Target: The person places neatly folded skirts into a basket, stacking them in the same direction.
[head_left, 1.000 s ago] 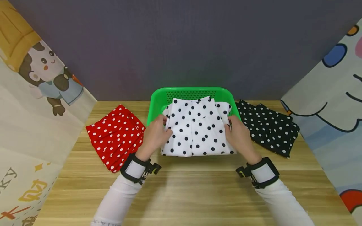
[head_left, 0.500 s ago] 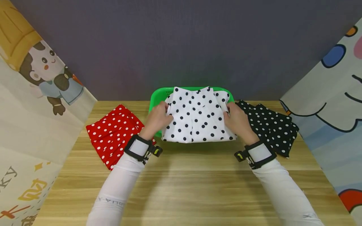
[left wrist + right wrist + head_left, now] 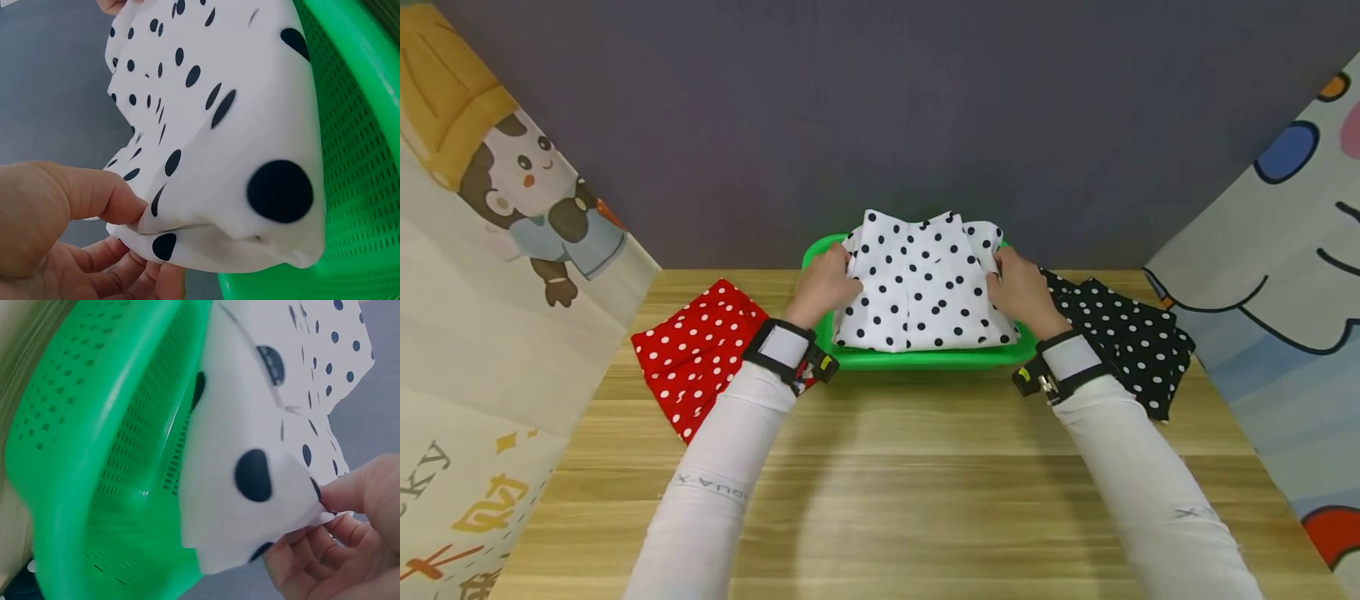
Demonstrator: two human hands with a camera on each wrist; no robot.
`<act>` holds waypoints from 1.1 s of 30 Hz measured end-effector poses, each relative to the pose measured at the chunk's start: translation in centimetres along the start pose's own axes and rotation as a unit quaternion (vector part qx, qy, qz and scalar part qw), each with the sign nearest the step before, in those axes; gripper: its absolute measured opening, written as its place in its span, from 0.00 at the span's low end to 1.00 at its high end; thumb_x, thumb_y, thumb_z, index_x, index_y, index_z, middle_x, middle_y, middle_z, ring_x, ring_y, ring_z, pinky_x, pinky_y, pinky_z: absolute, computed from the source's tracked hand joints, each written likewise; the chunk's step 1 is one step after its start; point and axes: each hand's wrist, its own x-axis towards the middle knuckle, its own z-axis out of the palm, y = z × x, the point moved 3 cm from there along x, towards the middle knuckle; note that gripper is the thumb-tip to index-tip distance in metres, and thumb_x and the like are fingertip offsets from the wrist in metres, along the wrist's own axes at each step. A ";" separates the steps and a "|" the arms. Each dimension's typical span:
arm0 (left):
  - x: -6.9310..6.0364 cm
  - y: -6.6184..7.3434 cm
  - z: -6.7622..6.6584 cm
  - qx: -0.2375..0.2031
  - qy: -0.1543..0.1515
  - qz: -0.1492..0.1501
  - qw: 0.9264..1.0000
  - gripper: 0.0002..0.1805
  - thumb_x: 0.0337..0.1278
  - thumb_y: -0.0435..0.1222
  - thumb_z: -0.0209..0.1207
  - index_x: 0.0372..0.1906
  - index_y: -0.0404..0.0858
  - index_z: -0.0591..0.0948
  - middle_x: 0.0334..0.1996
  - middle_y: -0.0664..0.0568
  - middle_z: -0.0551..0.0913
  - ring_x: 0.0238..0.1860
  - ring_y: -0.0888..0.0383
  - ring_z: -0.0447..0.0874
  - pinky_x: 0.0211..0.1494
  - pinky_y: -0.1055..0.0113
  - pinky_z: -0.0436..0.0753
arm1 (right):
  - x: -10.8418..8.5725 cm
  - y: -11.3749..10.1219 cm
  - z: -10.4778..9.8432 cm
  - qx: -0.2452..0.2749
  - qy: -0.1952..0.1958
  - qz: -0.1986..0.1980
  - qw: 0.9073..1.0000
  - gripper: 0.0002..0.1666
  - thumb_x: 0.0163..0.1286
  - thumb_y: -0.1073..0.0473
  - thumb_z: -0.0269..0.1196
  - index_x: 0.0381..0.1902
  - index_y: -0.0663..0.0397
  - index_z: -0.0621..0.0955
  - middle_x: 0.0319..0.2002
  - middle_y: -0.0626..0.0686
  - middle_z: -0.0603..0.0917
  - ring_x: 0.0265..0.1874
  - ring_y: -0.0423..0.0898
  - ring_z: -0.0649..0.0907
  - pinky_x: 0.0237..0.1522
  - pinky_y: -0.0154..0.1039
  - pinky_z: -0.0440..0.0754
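The folded white cloth with black dots point(image 3: 917, 283) is held over the green basket point(image 3: 925, 360), inside its outline in the head view. My left hand point(image 3: 825, 287) pinches the cloth's left side; in the left wrist view the thumb of that hand point(image 3: 81, 219) lies on top and the fingers beneath. On the right side my right hand point(image 3: 1024, 292) pinches the cloth, and the right wrist view shows that hand point(image 3: 350, 531) with thumb and fingers at the cloth's edge point(image 3: 250, 487). Whether the cloth touches the basket's floor cannot be told.
A red cloth with white dots point(image 3: 700, 354) lies on the wooden table point(image 3: 925, 483) left of the basket, partly behind the left forearm. Right of the basket lies a black cloth with white dots point(image 3: 1131, 342). A dark wall point(image 3: 880, 117) stands behind.
Both hands have moved away from me with the white cloth, from over the basket's front edge to over its inside. The basket's front rim has come into view.
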 end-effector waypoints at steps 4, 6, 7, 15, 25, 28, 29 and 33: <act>1.2 0.1 0.1 0.015 -0.005 0.000 1.000 0.17 0.42 0.31 0.54 0.43 0.34 0.70 0.33 0.45 0.75 0.31 0.50 0.74 0.27 0.64 0.72 | 1.2 -0.1 0.2 -0.010 -0.011 0.010 1.000 0.13 0.66 0.64 0.48 0.44 0.68 0.70 0.31 0.63 0.75 0.26 0.55 0.76 0.23 0.42 0.73; 1.7 0.1 0.2 0.028 -0.011 -0.003 1.000 0.17 0.42 0.30 0.54 0.43 0.34 0.71 0.33 0.45 0.75 0.31 0.50 0.74 0.27 0.64 0.72 | 1.8 -0.1 0.4 -0.015 -0.020 0.018 1.000 0.11 0.66 0.63 0.48 0.42 0.67 0.70 0.27 0.60 0.73 0.25 0.53 0.76 0.22 0.41 0.72; 1.9 0.1 0.3 0.034 -0.015 -0.005 0.999 0.17 0.42 0.30 0.54 0.43 0.34 0.71 0.33 0.45 0.75 0.31 0.50 0.74 0.27 0.64 0.72 | 2.1 -0.1 0.5 -0.020 -0.025 0.021 0.999 0.10 0.65 0.64 0.48 0.41 0.66 0.70 0.26 0.59 0.72 0.24 0.53 0.75 0.22 0.40 0.71; 3.3 -0.2 1.4 0.059 -0.057 -0.031 0.996 0.14 0.45 0.30 0.52 0.42 0.33 0.71 0.31 0.46 0.74 0.27 0.52 0.72 0.23 0.66 0.70 | 3.7 -0.3 1.6 -0.056 -0.077 0.044 0.994 0.08 0.59 0.67 0.48 0.21 0.56 0.64 0.19 0.51 0.62 0.18 0.47 0.64 0.25 0.38 0.60; 4.1 -0.4 2.8 0.067 -0.110 -0.065 0.990 0.17 0.51 0.30 0.50 0.48 0.33 0.71 0.37 0.43 0.76 0.18 0.56 0.72 0.18 0.69 0.72 | 4.5 0.1 2.9 -0.077 -0.135 0.054 0.986 0.15 0.56 0.68 0.51 0.13 0.53 0.62 0.11 0.47 0.58 0.09 0.40 0.61 0.14 0.31 0.61; 4.3 -0.4 3.2 0.069 -0.119 -0.065 0.988 0.17 0.50 0.30 0.50 0.49 0.33 0.71 0.38 0.43 0.75 0.22 0.55 0.73 0.21 0.69 0.72 | 4.6 0.4 3.3 -0.074 -0.152 0.066 0.983 0.15 0.57 0.67 0.51 0.15 0.53 0.62 0.12 0.47 0.59 0.10 0.42 0.69 0.15 0.33 0.69; 4.4 -0.4 3.3 0.070 -0.120 -0.065 0.988 0.17 0.50 0.30 0.50 0.48 0.33 0.71 0.38 0.43 0.75 0.23 0.54 0.73 0.22 0.68 0.73 | 4.6 0.5 3.4 -0.072 -0.158 0.072 0.982 0.15 0.57 0.67 0.51 0.15 0.53 0.61 0.12 0.47 0.59 0.11 0.42 0.71 0.16 0.33 0.72; 4.6 -0.6 3.9 0.080 -0.132 -0.068 0.986 0.18 0.49 0.30 0.50 0.49 0.34 0.71 0.39 0.43 0.75 0.28 0.53 0.73 0.25 0.67 0.72 | 4.5 0.6 3.9 -0.059 -0.187 0.085 0.977 0.16 0.58 0.68 0.52 0.15 0.53 0.61 0.12 0.46 0.57 0.12 0.46 0.76 0.19 0.36 0.78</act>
